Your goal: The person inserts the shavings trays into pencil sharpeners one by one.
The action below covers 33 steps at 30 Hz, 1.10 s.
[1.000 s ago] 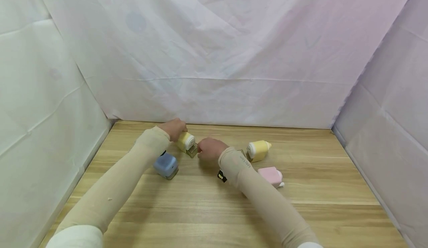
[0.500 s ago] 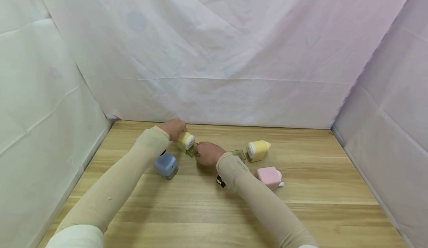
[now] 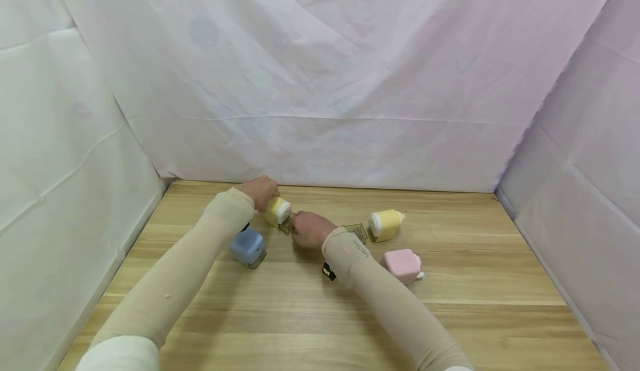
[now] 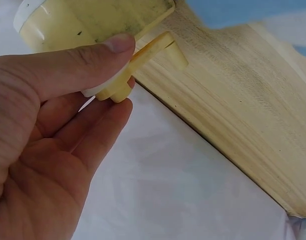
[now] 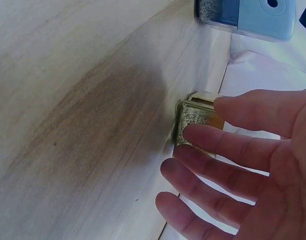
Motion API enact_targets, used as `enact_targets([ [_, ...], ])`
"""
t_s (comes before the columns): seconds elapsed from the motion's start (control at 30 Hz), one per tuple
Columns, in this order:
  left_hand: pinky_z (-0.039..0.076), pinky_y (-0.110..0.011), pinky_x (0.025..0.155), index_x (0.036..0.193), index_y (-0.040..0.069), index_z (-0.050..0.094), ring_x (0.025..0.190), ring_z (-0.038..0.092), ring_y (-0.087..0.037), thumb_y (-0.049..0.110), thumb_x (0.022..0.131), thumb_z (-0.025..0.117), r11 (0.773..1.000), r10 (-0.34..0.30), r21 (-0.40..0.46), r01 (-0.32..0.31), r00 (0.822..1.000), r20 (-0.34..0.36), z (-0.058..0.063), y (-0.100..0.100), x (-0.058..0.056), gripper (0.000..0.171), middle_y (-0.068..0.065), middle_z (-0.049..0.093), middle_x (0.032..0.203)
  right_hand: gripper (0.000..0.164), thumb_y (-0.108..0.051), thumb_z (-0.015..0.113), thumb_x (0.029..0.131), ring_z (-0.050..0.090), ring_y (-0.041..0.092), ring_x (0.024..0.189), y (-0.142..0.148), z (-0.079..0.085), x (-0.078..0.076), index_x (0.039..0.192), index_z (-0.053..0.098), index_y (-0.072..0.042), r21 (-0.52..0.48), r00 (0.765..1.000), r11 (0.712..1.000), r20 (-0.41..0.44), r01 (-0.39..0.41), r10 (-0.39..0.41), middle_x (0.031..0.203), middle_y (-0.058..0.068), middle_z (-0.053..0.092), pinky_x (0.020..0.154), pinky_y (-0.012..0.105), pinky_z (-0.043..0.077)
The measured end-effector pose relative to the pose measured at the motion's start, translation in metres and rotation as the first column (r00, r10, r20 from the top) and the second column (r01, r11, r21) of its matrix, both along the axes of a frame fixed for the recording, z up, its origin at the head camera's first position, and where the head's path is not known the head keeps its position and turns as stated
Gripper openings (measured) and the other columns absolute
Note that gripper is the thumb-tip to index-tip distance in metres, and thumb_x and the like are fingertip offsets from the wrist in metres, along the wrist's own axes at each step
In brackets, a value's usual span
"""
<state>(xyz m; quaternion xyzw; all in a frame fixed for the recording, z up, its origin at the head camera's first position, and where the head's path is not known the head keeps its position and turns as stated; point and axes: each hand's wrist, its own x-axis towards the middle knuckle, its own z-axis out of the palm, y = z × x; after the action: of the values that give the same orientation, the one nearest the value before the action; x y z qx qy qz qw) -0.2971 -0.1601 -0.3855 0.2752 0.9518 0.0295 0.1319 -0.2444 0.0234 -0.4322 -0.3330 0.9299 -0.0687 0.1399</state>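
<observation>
In the head view my left hand [image 3: 261,191] grips a yellow crank pencil sharpener [image 3: 276,210] at the far left-centre of the table. The left wrist view shows the thumb and fingers pinching it at its crank handle [image 4: 155,52]. My right hand [image 3: 312,229] is at the sharpener's front, thumb and index fingertip on its clear shavings drawer [image 5: 195,117], which is full of shavings. The other fingers stay extended. In the head view the right fingertips partly cover the drawer.
A blue sharpener [image 3: 248,247] stands near my left forearm. To the right are another yellow sharpener [image 3: 386,225], a loose clear drawer [image 3: 357,231] holding shavings, and a pink sharpener [image 3: 402,265] under my right forearm's far side. White cloth [image 3: 320,154] hangs behind the table.
My right hand has shifted slightly left and down, its fingertips coming onto the shavings drawer. The left hand and its sharpener have barely moved. More of the loose drawer shows.
</observation>
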Motion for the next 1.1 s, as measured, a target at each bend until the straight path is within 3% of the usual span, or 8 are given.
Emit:
enact_targets([
  [0.43,0.048,-0.027,0.063,0.092,0.009,0.078,0.074,0.061,-0.016,-0.019,0.071,0.071,1.000,0.010,0.012,-0.010,1.000,0.018,-0.0013,-0.0014,-0.0030,0.036,-0.005,0.072,0.086,0.017,-0.019,0.057,0.098,0.055,0.012,0.079,-0.0037,-0.0025,-0.0020,0.098,0.070,-0.009,-0.016,1.000,1.000,0.006,-0.002,0.002,0.096,0.003,0.061,0.075,0.029,0.050],
  [1.1,0.049,-0.028,0.065,0.091,0.009,0.078,0.078,0.060,-0.018,-0.017,0.074,0.071,1.000,-0.008,0.006,0.008,1.000,0.013,0.0021,-0.0002,-0.0011,0.032,-0.006,0.070,0.092,0.022,-0.021,0.054,0.100,0.058,0.013,0.090,-0.0096,-0.0078,-0.0042,0.110,0.070,-0.009,-0.019,1.000,1.000,-0.004,-0.014,0.014,0.109,0.004,0.063,0.082,0.030,0.050],
])
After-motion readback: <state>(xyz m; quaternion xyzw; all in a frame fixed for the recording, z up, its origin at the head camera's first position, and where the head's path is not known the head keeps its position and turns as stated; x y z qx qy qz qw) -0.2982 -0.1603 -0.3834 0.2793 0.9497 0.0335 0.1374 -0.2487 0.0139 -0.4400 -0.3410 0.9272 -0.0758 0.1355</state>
